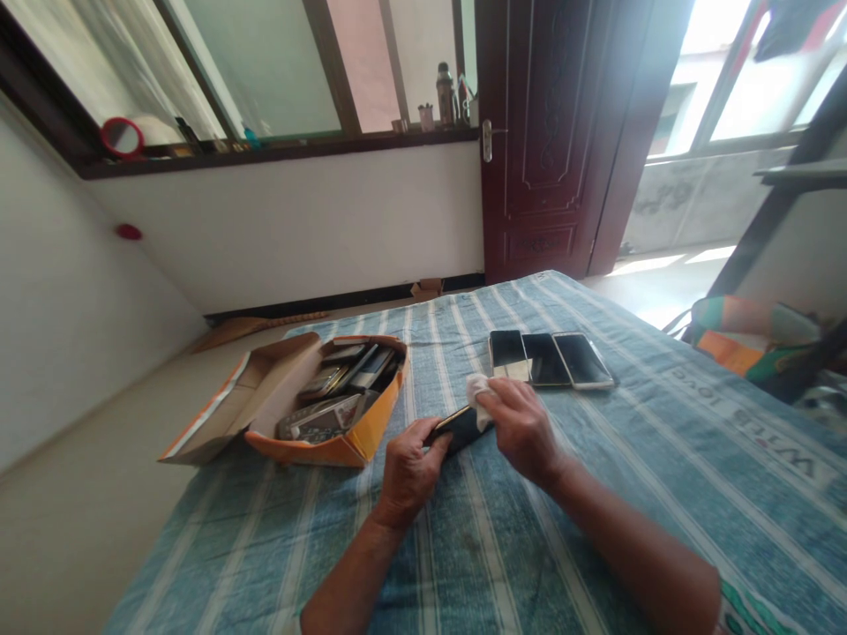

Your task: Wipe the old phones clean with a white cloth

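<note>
My left hand (411, 466) grips one end of a dark smartphone (461, 429) with a gold-coloured edge, the thumb lying across its face. A crumpled white tissue or cloth (479, 399) is pinched in my right hand (522, 425) and meets the phone's far end. The fingers hide part of that end. Beyond my right hand, three smartphones lie side by side: one reflecting light (508, 354), a black one in the middle (548, 360), and a white-framed one (583, 361) on the right.
An open orange cardboard box (387, 414), filled with several phones, stands left of my hands, its lid (228, 401) folded back leftward. A blue striped cloth (463, 564) covers the bed-like surface. Behind are a dark red door (549, 132) and a windowsill (297, 150) with small items.
</note>
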Available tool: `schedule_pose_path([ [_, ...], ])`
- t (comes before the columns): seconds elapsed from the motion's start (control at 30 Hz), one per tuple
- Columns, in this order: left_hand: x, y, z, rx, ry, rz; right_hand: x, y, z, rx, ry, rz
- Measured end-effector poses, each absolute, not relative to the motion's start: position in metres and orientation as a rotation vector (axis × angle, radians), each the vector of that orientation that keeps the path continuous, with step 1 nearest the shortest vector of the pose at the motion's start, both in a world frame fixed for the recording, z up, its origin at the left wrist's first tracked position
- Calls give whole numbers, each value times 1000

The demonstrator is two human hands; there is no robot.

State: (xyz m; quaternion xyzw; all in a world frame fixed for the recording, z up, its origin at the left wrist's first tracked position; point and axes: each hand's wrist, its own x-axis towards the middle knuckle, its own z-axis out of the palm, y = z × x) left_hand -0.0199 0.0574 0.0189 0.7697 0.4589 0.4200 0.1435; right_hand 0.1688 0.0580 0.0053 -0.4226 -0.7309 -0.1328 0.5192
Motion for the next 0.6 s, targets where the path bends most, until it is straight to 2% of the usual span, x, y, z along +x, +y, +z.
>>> schedule_pose_path([
  [0.2,-19,57,16,2309,1351,1258,136,39,12,-873,-1973,-491],
  [0.37,-19,57,19,2252,1310,1209,157,53,6,-965,-1914,-523],
  [0.47,-20,58,19,2232,1344,1170,179,67,0,-1077,-1804,-456],
  [0.6,-21,59,17,2223,1376,1158,195,77,-10,-1199,-1563,-196],
])
